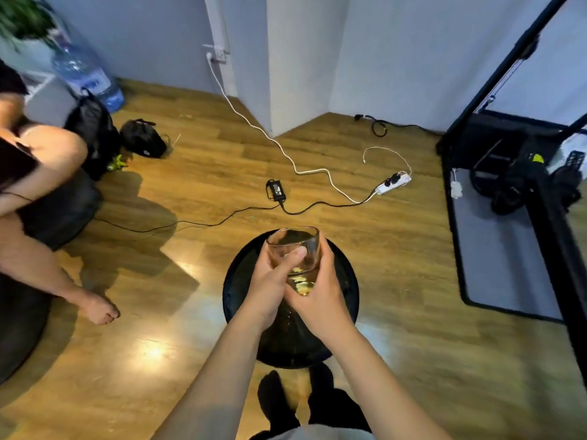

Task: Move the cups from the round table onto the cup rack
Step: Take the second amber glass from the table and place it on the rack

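Both hands hold one clear glass cup [293,246] upright above the small round black table [344,281]. My left hand [270,287] wraps its left side, thumb across the front of the glass. On the right side and under the base sits my right hand [317,290]. The cup looks empty, with a thick base that glints yellow. No other cup shows on the table's visible top, and no cup rack is in view.
A person sits on dark floor cushions at the left, one bare foot [98,309] near the table. Cables, a power brick [276,189] and a white power strip [394,183] lie on the wooden floor beyond. A black-framed stand [508,198] with a grey mat is on the right.
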The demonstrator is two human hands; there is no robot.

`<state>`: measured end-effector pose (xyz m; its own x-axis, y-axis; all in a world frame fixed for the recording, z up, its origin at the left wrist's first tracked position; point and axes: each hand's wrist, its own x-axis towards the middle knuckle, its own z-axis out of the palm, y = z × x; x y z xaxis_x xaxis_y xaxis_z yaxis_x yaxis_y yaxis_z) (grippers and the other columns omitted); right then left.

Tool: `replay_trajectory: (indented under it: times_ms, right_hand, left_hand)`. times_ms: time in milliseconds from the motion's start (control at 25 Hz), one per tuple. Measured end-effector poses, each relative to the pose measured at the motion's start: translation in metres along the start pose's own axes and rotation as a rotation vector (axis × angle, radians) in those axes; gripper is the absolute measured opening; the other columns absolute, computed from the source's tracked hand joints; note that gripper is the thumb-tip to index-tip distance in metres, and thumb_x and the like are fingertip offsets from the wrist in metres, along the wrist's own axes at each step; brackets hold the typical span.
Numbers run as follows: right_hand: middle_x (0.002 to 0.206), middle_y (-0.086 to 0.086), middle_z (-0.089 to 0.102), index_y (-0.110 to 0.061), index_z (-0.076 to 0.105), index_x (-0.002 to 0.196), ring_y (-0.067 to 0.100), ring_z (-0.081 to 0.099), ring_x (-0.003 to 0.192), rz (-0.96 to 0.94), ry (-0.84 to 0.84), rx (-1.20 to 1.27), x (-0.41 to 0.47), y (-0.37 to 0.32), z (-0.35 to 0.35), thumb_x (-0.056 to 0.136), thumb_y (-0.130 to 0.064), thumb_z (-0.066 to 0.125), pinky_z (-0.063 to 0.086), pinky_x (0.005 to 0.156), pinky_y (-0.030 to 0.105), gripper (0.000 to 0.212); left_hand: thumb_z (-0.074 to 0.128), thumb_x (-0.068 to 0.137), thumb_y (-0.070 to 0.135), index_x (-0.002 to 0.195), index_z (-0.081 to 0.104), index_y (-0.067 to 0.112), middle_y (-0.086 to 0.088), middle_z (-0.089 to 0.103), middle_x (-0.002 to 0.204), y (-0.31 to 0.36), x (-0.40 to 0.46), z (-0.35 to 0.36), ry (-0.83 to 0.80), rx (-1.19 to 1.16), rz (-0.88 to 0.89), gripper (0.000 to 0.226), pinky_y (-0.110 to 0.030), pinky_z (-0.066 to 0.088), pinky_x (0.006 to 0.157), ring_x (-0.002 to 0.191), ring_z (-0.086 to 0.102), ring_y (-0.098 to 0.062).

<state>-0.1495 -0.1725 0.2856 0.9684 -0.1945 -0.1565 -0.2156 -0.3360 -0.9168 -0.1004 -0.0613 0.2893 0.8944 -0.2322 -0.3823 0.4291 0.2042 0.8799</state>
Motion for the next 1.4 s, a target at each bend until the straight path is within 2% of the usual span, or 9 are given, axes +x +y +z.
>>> replay_trajectory:
  times_ms: [240, 440, 600, 680, 800, 1040, 1240, 1320, 1400]
  right_hand:
    - [0.155, -0.006, 0.037, -0.043, 0.005, 0.155, 0.013, 0.042, 0.138, -0.016, 0.159, 0.01, -0.029, -0.01, -0.037, 0.069, -0.055, 0.073, 0.044, 0.11, 0.043, 0.111]
    - [0.152, -0.007, 0.038, -0.043, 0.005, 0.155, 0.011, 0.044, 0.136, 0.014, 0.322, 0.043, -0.072, 0.003, -0.081, 0.069, -0.052, 0.074, 0.048, 0.106, 0.034, 0.11]
    - [0.151, -0.008, 0.036, -0.048, 0.003, 0.152, 0.009, 0.043, 0.134, 0.057, 0.48, 0.038, -0.115, 0.017, -0.129, 0.07, -0.055, 0.074, 0.039, 0.091, 0.006, 0.109]
    - [0.153, -0.007, 0.034, -0.046, 0.003, 0.154, 0.01, 0.04, 0.135, 0.078, 0.574, 0.017, -0.146, 0.028, -0.162, 0.068, -0.059, 0.071, 0.037, 0.093, 0.01, 0.111]
    - [0.153, -0.005, 0.032, -0.046, -0.002, 0.154, 0.013, 0.039, 0.137, 0.103, 0.689, 0.013, -0.211, 0.051, -0.216, 0.066, -0.062, 0.068, 0.043, 0.098, 0.025, 0.113]
    - [0.155, -0.006, 0.031, -0.048, -0.004, 0.154, 0.008, 0.039, 0.135, 0.159, 0.853, 0.031, -0.391, 0.115, -0.334, 0.071, -0.051, 0.077, 0.046, 0.103, 0.031, 0.115]
    - [0.153, -0.01, 0.033, -0.045, 0.0, 0.154, 0.003, 0.039, 0.135, 0.215, 1.069, 0.016, -0.52, 0.155, -0.409, 0.074, -0.051, 0.077, 0.04, 0.099, 0.013, 0.112]
    - [0.152, -0.014, 0.033, -0.046, -0.001, 0.154, 0.002, 0.04, 0.134, 0.242, 1.166, 0.023, -0.56, 0.17, -0.435, 0.071, -0.057, 0.073, 0.036, 0.092, 0.002, 0.112]
    - [0.15, -0.016, 0.035, -0.056, -0.003, 0.15, 0.002, 0.042, 0.133, 0.271, 1.241, 0.041, -0.592, 0.187, -0.461, 0.068, -0.063, 0.071, 0.037, 0.091, 0.005, 0.111]
  left_hand:
    - [0.089, 0.064, 0.043, 0.139, 0.047, 0.031, 0.003, 0.074, 0.12, 0.013, -0.018, 0.037, -0.227, 0.1, -0.002, 0.087, -0.027, 0.056, 0.09, 0.115, 0.069, -0.014]
    - [0.088, 0.073, 0.033, 0.144, 0.042, 0.03, 0.0, 0.071, 0.123, 0.005, -0.041, 0.094, -0.379, 0.201, -0.019, 0.084, -0.018, 0.057, 0.075, 0.101, 0.072, -0.005]
    - [0.082, 0.082, 0.022, 0.14, 0.046, 0.029, 0.006, 0.079, 0.106, -0.013, -0.067, 0.154, -0.497, 0.218, -0.042, 0.068, -0.019, 0.058, 0.074, 0.096, 0.075, -0.009]
    - [0.087, 0.079, 0.024, 0.137, 0.048, 0.029, 0.007, 0.08, 0.102, -0.027, -0.089, 0.195, -0.574, 0.215, -0.055, 0.07, -0.022, 0.058, 0.074, 0.094, 0.077, -0.013]
    - [0.089, 0.061, 0.042, 0.133, 0.052, 0.031, 0.0, 0.078, 0.108, -0.058, -0.138, 0.261, -0.681, 0.238, -0.084, 0.082, -0.028, 0.059, 0.081, 0.099, 0.076, -0.018]
    - [0.092, 0.058, 0.052, 0.125, 0.059, 0.034, 0.005, 0.077, 0.112, -0.154, -0.278, 0.397, -0.916, 0.33, -0.079, 0.077, -0.025, 0.058, 0.081, 0.107, 0.073, -0.018]
    - [0.091, 0.05, 0.067, 0.123, 0.058, 0.032, 0.005, 0.078, 0.107, -0.217, -0.391, 0.502, -1.1, 0.423, -0.102, 0.088, -0.024, 0.058, 0.078, 0.101, 0.075, -0.015]
    - [0.091, 0.054, 0.063, 0.124, 0.058, 0.033, 0.008, 0.077, 0.106, -0.239, -0.426, 0.541, -1.185, 0.469, -0.115, 0.083, -0.022, 0.058, 0.075, 0.099, 0.075, -0.013]
    - [0.088, 0.067, 0.052, 0.127, 0.056, 0.032, 0.008, 0.077, 0.108, -0.262, -0.452, 0.577, -1.279, 0.489, -0.142, 0.071, -0.021, 0.058, 0.075, 0.101, 0.075, -0.013]
